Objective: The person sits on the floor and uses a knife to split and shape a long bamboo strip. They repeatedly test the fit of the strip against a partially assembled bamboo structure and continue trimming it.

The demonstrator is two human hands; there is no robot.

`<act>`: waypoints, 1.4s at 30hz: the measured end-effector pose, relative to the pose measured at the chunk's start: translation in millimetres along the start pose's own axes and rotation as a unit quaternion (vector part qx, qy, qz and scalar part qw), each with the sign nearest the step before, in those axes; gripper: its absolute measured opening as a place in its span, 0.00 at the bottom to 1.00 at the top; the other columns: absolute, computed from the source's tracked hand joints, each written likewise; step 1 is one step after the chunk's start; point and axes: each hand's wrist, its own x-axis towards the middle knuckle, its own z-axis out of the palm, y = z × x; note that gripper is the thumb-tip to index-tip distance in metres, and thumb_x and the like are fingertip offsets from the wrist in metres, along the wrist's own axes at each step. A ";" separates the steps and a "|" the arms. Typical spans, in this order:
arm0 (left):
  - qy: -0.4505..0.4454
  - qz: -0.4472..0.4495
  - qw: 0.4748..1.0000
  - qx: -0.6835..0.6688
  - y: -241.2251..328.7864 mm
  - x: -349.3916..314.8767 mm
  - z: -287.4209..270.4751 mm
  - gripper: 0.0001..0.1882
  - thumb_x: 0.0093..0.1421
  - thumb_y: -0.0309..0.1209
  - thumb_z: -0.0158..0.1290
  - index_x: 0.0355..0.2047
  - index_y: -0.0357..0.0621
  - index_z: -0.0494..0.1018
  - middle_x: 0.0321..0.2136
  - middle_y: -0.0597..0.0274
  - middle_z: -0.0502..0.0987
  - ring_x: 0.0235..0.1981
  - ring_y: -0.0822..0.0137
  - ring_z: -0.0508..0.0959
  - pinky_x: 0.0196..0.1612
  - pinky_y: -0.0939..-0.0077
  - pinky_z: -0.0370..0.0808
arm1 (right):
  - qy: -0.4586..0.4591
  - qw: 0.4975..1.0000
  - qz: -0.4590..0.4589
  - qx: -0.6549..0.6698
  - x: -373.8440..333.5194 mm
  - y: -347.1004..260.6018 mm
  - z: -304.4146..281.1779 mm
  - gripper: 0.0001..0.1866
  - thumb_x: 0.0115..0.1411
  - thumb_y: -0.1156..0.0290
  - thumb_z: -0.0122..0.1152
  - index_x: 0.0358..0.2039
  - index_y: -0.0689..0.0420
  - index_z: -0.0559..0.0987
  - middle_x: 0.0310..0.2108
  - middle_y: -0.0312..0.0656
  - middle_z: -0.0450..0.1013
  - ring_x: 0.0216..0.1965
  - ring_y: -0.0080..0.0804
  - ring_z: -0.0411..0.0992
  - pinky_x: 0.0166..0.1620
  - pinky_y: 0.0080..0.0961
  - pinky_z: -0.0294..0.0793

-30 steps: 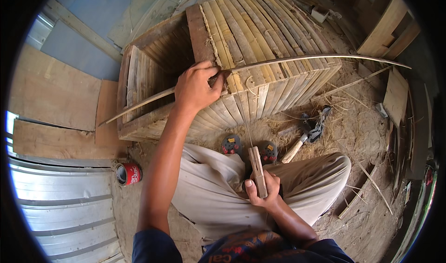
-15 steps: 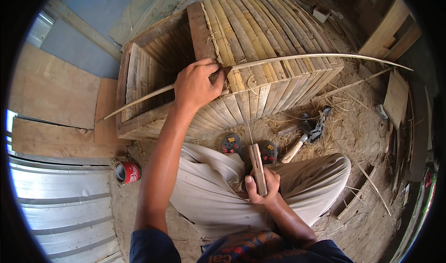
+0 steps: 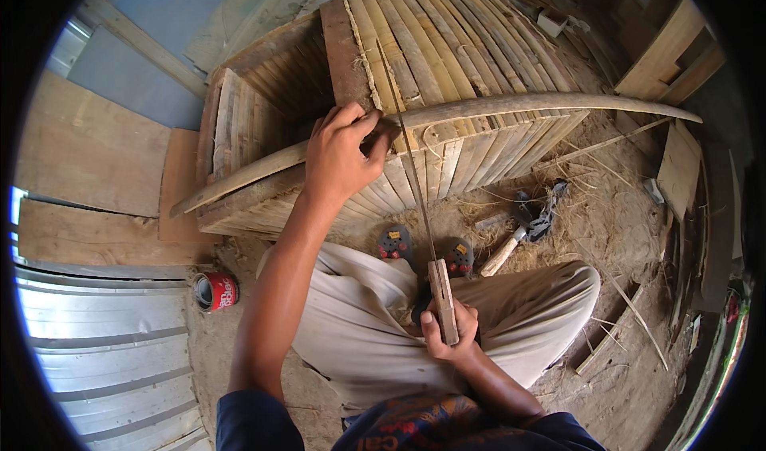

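Note:
A long, curved bamboo strip (image 3: 542, 103) lies across the top of a slatted bamboo frame (image 3: 463, 52), its ends reaching past both sides. My left hand (image 3: 341, 152) is closed around the strip near its middle, beside the frame's dark wooden border. In front of my lap, my right hand (image 3: 459, 335) grips the wooden handle of a handsaw (image 3: 441, 291). The thin blade points away from me and crosses the strip just right of my left hand. Whether its teeth touch the bamboo, I cannot tell.
A hatchet-like tool with a pale wooden handle (image 3: 503, 253) rests on the dirt floor amid shavings. A red can (image 3: 215, 292) stands at left by corrugated metal sheets (image 3: 112, 355). Sandals (image 3: 394, 242) sit before my crossed legs. Boards and loose strips lie at right.
The bamboo strip has rolled so its broad face now shows instead of its narrow edge. More of the saw blade extends beyond the strip, and the handle has shifted slightly toward me.

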 end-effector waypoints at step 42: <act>-0.049 -0.155 0.986 -0.044 6.6 2.0 5.3 0.11 0.51 0.35 0.58 0.34 0.49 0.72 0.36 0.64 0.78 0.44 0.57 0.76 0.48 0.56 0.67 | -0.025 0.994 0.100 -0.035 16.8 -78.9 -2.3 0.06 0.55 0.76 0.63 0.26 0.61 0.75 0.13 0.38 0.70 0.14 0.23 0.72 0.20 0.21 0.70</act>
